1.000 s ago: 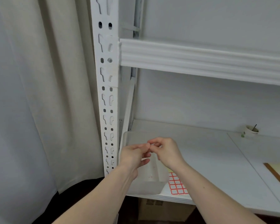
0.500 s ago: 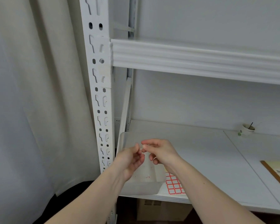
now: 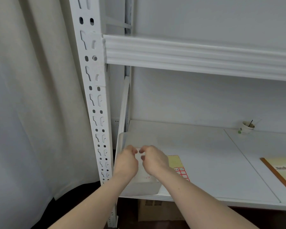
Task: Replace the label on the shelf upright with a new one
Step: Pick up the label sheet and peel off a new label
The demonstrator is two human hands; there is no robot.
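The white perforated shelf upright (image 3: 96,96) runs down the left of the view; I see no coloured label on it. My left hand (image 3: 127,162) and my right hand (image 3: 155,161) are close together over a translucent plastic bin (image 3: 139,187) at the shelf's front left corner. Their fingers are curled, and the fingertips pinch a small pale label (image 3: 138,150) between them; it is blurred. A sheet of red-bordered labels (image 3: 182,173) with a yellow top lies on the shelf just right of the bin, partly hidden by my right wrist.
A white shelf beam (image 3: 188,55) crosses above. The lower shelf board (image 3: 205,162) holds a small cup with a stick (image 3: 247,127) at the back right and a notebook (image 3: 284,171) at the right edge. A pale curtain (image 3: 31,96) hangs left of the upright.
Both hands have sunk lower over the bin and their fingertips have drawn slightly apart. The view has shifted, so the upright sits further left, and more of the label sheet shows.
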